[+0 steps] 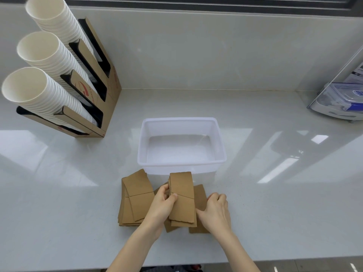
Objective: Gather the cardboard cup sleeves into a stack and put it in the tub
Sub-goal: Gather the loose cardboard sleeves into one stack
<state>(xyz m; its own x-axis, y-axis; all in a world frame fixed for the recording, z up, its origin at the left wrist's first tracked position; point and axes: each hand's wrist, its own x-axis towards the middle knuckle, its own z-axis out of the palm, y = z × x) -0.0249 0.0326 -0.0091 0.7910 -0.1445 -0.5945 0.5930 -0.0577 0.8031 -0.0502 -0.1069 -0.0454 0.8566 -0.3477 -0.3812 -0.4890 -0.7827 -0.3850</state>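
Your pale desk (275, 203) carries everything here. At its back left a cardboard rack (98, 107) holds three slanted columns of white paper cups (45, 61). The translucent tub (181, 162) sits at the centre with nothing in it. Just in front of it, to the left, a loose fan of brown sleeves (135, 199) lies flat on the desk, and more sleeves lie under your hands. Your left hand (162, 206) grips a small stack of sleeves (182, 195), thumb on top, tilted up near the tub's front wall. Your right hand (216, 211) rests palm down, fingers curled over a single sleeve (199, 195) lying on the desk.
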